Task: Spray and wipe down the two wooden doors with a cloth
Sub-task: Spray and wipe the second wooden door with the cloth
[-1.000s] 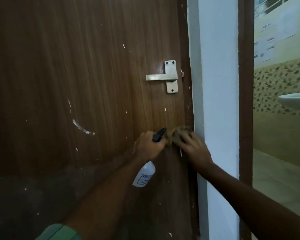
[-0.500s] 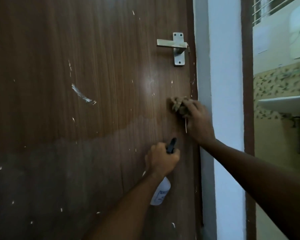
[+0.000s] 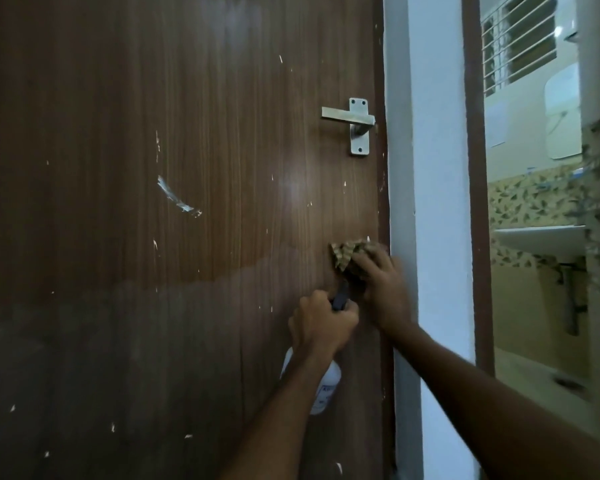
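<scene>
A dark brown wooden door (image 3: pixel 187 168) fills the left and middle of the view, flecked with white paint marks and darker across its lower part. My right hand (image 3: pixel 385 289) presses a crumpled patterned cloth (image 3: pixel 349 254) against the door near its right edge, below the metal lever handle (image 3: pixel 352 121). My left hand (image 3: pixel 321 322) grips a white spray bottle (image 3: pixel 326 386) by its black trigger head, just below and left of the cloth. The bottle's body hangs beneath my wrist.
A white wall strip (image 3: pixel 430 202) and a brown door frame (image 3: pixel 475 202) stand right of the door. Beyond the frame is a bathroom with a white basin (image 3: pixel 541 240), patterned tiles and a barred window (image 3: pixel 520 46).
My right hand with the cloth has stayed by the door's right edge, wiping below the handle. My left hand with the bottle now sits close under it. The camera view shifted.
</scene>
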`<state>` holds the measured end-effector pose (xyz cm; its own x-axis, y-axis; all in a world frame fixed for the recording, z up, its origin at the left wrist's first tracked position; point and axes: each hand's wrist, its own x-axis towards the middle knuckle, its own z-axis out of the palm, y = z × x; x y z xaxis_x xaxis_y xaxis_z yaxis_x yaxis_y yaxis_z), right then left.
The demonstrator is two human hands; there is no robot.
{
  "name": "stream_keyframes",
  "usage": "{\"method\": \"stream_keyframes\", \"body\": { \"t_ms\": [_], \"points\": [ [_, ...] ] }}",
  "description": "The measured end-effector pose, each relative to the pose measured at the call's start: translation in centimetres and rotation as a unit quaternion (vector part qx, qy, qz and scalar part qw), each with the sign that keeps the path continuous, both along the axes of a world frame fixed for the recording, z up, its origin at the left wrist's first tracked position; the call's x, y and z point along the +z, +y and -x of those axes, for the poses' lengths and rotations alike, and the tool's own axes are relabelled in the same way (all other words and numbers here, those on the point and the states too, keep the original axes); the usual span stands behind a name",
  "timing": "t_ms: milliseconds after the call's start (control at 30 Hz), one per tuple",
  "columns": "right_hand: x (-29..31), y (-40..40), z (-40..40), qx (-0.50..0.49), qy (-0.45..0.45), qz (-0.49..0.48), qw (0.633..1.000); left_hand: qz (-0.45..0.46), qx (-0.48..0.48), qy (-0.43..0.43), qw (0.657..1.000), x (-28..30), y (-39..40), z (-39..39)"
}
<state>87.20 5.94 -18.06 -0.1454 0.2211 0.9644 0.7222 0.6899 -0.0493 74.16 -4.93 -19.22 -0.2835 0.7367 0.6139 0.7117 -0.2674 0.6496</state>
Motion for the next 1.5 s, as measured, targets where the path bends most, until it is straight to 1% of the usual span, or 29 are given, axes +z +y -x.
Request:
{"method": "stream_keyframes", "body": {
  "t_ms": [100, 167, 267, 367, 433, 500, 567, 600, 633, 700, 800, 867, 933, 967, 1000, 1067, 1100, 1133, 1167, 1200, 1233, 1267, 1300, 1333, 1367, 1400, 1433, 1467, 1500],
  "points": [
    [-7.8, -0.1, 0.5, 0.013, 0.003, 0.027, 1.000, -0.018, -0.014, -0.024, 0.999, -0.7, -0.1, 0.3],
    [-10.5, -0.6, 0.8, 0.028, -0.001, 0.021, 0.999, -0.027, -0.017, -0.019, 0.999, -1.0, -0.3, 0.1],
    [-6.3, -0.6, 2.2, 0.048, 0.083, 0.014, 0.995, -0.018, -0.019, -0.004, 1.000, -1.1, -0.6, 0.2],
    [0.6, 0.5, 3.5, 0.027, 0.171, 0.010, 0.985, -0.045, -0.023, -0.058, 0.997, -0.4, -0.6, 1.0],
    [-0.4, 0.6, 3.8, 0.008, 0.166, -0.011, 0.986, -0.064, -0.024, -0.074, 0.995, -0.4, 0.0, 1.8],
    [-6.0, 0.0, 4.0, 0.016, 0.123, -0.032, 0.992, -0.073, -0.023, -0.061, 0.995, -0.4, 0.2, 2.1],
    [-11.9, -0.5, 4.4, 0.038, 0.045, -0.044, 0.997, -0.087, -0.029, -0.059, 0.994, -0.6, 0.7, 2.3],
    [-12.9, -0.3, 4.6, 0.049, 0.028, -0.051, 0.997, -0.091, -0.036, -0.051, 0.994, -0.7, 1.0, 2.5],
    [-12.1, 0.2, 4.6, 0.064, 0.019, -0.067, 0.996, -0.092, -0.045, -0.037, 0.994, -0.6, 1.1, 2.6],
    [-7.1, 0.8, 5.3, 0.071, 0.031, -0.092, 0.993, -0.092, -0.050, -0.007, 0.994, -0.4, 1.2, 3.2],
    [0.2, 1.1, 5.9, 0.014, 0.035, -0.125, 0.991, -0.100, -0.011, -0.022, 0.995, -0.5, 1.1, 4.7],
    [0.9, 1.1, 6.7, -0.011, 0.039, -0.128, 0.991, -0.091, 0.004, -0.016, 0.996, -1.0, 0.5, 5.6],
    [-0.7, 1.3, 6.7, -0.021, -0.030, -0.167, 0.985, -0.083, 0.015, -0.009, 0.996, -1.0, -0.3, 6.3],
    [-1.8, 1.4, 6.3, -0.008, -0.105, -0.205, 0.973, -0.081, 0.019, -0.010, 0.996, -0.8, -0.7, 6.6],
    [-2.4, 1.8, 5.8, 0.011, -0.203, -0.259, 0.944, -0.083, 0.018, -0.011, 0.996, -0.4, -1.0, 6.8],
    [-0.5, 2.7, 4.5, 0.036, -0.377, -0.357, 0.854, -0.087, -0.003, 0.004, 0.996, 0.5, -1.5, 7.1],
    [1.4, 3.0, 4.1, 0.042, -0.421, -0.395, 0.815, -0.082, -0.016, 0.022, 0.996, 1.0, -1.7, 7.2],
    [3.4, 3.3, 4.1, 0.046, -0.428, -0.418, 0.800, -0.081, -0.024, 0.031, 0.996, 1.7, -1.8, 7.3],
    [4.9, 3.2, 4.3, 0.044, -0.400, -0.411, 0.818, -0.086, -0.030, 0.029, 0.995, 2.4, -1.9, 7.6],
    [5.9, 2.9, 4.7, 0.035, -0.334, -0.374, 0.865, -0.097, -0.037, 0.018, 0.994, 3.0, -1.9, 7.9],
    [6.1, 2.3, 5.4, 0.021, -0.240, -0.317, 0.917, -0.114, -0.042, 0.008, 0.993, 3.5, -1.9, 8.3],
    [5.5, 1.7, 6.3, 0.008, -0.145, -0.255, 0.956, -0.133, -0.045, 0.008, 0.990, 3.6, -2.0, 8.7],
    [4.3, 1.2, 7.4, 0.005, -0.086, -0.213, 0.973, -0.151, -0.045, 0.015, 0.987, 3.3, -2.1, 9.1],
    [2.9, 0.7, 8.4, 0.012, -0.077, -0.196, 0.978, -0.162, -0.043, 0.024, 0.986, 2.9, -2.3, 9.6],
    [1.5, 0.3, 9.1, 0.029, -0.116, -0.205, 0.972, -0.163, -0.041, 0.032, 0.985, 2.4, -2.5, 10.1],
    [0.0, 0.1, 9.7, 0.042, -0.197, -0.239, 0.950, -0.156, -0.038, 0.041, 0.986, 2.0, -2.9, 11.0],
    [-0.8, 0.0, 9.7, 0.045, -0.303, -0.283, 0.909, -0.148, -0.031, 0.046, 0.987, 1.6, -3.1, 11.9],
    [-0.7, 0.0, 9.1, 0.036, -0.405, -0.324, 0.854, -0.139, -0.021, 0.043, 0.989, 1.3, -3.3, 12.9],
    [0.6, -0.1, 8.7, 0.021, -0.473, -0.359, 0.804, -0.136, -0.012, 0.037, 0.990, 1.2, -3.7, 14.1]
  ]
}}
